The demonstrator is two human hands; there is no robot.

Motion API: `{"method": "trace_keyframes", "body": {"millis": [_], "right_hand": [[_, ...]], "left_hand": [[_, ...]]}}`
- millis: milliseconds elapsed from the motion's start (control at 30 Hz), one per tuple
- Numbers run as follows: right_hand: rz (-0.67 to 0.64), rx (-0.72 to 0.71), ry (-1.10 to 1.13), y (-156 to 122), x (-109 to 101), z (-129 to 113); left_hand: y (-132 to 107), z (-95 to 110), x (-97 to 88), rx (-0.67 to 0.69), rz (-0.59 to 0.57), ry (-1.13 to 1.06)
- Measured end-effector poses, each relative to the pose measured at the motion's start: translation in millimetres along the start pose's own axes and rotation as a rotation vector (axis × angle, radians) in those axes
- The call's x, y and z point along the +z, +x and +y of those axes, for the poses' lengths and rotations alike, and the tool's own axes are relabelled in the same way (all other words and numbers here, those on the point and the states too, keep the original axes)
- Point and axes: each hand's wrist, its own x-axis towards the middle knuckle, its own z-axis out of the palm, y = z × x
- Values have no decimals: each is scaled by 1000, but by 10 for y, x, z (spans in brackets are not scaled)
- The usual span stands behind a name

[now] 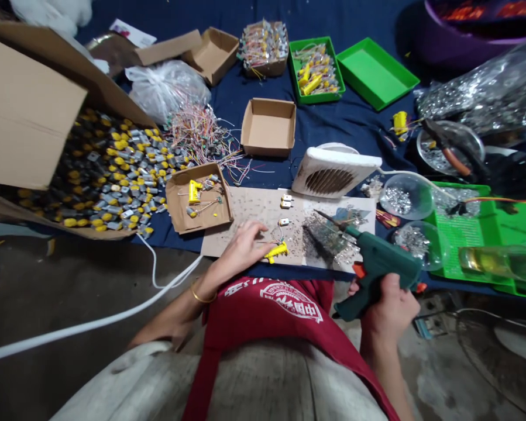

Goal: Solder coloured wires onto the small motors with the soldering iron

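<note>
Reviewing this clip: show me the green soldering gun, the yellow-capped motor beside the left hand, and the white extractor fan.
green soldering gun (379,260): head view, on the gun's body.
yellow-capped motor (277,252): head view, on the yellow cap.
white extractor fan (328,180): head view, on the louvred grille.

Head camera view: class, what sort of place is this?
Probably a small workshop assembling electronic parts: a box spilling small motors, tangled wires, and a soldering gun in the right hand.
</note>
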Motion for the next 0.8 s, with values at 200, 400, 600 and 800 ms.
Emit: {"method": "trace_keyframes", "body": {"millis": [200, 400, 600, 800], "right_hand": [[72, 95, 164, 36, 108, -179], [13, 140, 192, -2, -40, -122], [98, 123, 117, 125, -15, -246], [54, 213, 213, 239, -54, -144]], "left_hand": [[69, 345, 174, 23, -294, 422], [159, 332, 214, 22, -340, 438], [289, 91, 84, -83, -177, -182], [650, 21, 124, -249, -130, -1101]]}}
